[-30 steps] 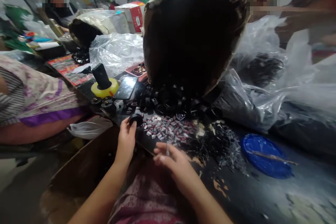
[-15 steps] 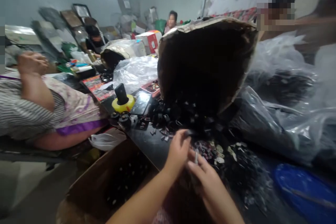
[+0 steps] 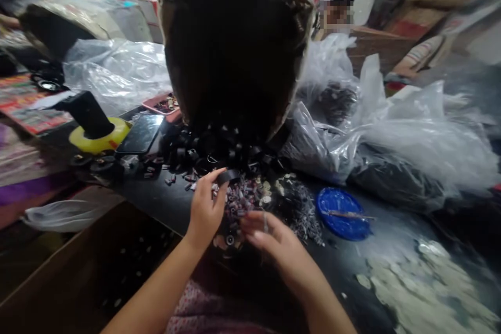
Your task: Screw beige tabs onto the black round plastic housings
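Observation:
My left hand [image 3: 205, 209] pinches a short black ring-shaped part [image 3: 228, 176] between thumb and fingers, above the table. Lower and to the right, my right hand [image 3: 276, 237] has its thumb and fingertips drawn together at the near edge of a heap of small metallic and reddish parts [image 3: 238, 198]. Anything in those fingertips is too small and blurred to make out. Behind my hands, many black round parts [image 3: 211, 141] spill from the mouth of a large dark-lined box [image 3: 235, 52]. Pale flat pieces [image 3: 267, 190] and a pile of thin clear-grey bits [image 3: 307, 214] lie right of the heap.
A blue lid [image 3: 344, 222] with a thin stick on it lies to the right, with pale discs [image 3: 426, 287] nearer me. Plastic bags [image 3: 410, 151] fill the back right. At left are a phone [image 3: 141, 134], yellow tape [image 3: 97, 135] and an open carton [image 3: 47, 271]. Other people sit around the table.
My view has swung to the right. My hands, close together before, have moved apart; the right is now at the heap while the left still holds the black ring-shaped part.

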Demonstrator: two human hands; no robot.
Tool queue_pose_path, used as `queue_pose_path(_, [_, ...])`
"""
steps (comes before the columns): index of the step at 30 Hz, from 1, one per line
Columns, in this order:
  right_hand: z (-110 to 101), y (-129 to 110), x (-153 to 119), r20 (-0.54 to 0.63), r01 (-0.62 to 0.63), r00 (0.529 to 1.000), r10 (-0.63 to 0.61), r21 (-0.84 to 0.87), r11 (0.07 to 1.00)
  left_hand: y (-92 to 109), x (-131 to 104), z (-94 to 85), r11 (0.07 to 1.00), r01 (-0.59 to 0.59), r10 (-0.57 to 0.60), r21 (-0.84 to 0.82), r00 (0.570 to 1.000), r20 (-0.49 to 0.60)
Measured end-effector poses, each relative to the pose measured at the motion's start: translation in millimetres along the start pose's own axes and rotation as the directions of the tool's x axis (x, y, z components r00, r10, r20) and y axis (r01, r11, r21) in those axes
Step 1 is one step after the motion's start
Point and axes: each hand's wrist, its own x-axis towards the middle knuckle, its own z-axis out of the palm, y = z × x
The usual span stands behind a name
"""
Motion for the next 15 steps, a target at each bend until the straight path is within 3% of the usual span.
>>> queue_pose_path(4, [-0.7,-0.1,2.8,-0.021,-0.006,1.0,0.005,-0.08,0.997,5.4,-27.8,-25.7,0.979,0.186,-0.189,-0.082,0.982,-0.022])
queue_pose_path(6, [0.8,-5.0,8.3,-0.043,0.013,0.999,-0.019,-0.136,0.991,5.3,-42.5,-35.0,0.94,0.315,-0.311,-0.133,0.949,0.05])
queue_pose_path(8, [3.0,-12.0,16.5,-0.072,0.05,0.994,-0.078,-0.338,0.94,3.8,-53.3,-39.8,0.884,0.433,-0.409,-0.176,0.899,0.156])
queue_pose_path(9, [4.3,-15.4,20.9,-0.084,0.079,0.987,-0.135,-0.48,0.874,4.0,-57.1,-40.8,0.857,0.477,-0.441,-0.192,0.874,0.203])
queue_pose_path(11, [6.2,-20.0,28.0,-0.061,0.136,0.96,-0.273,-0.751,0.646,9.0,-62.4,-40.9,0.818,0.531,-0.476,-0.22,0.84,0.26])
queue_pose_path(15, [-0.3,-11.9,41.2,0.116,0.233,0.887,-0.448,-0.948,0.216,27.6,-67.6,-35.5,0.778,0.562,-0.491,-0.281,0.823,0.286])
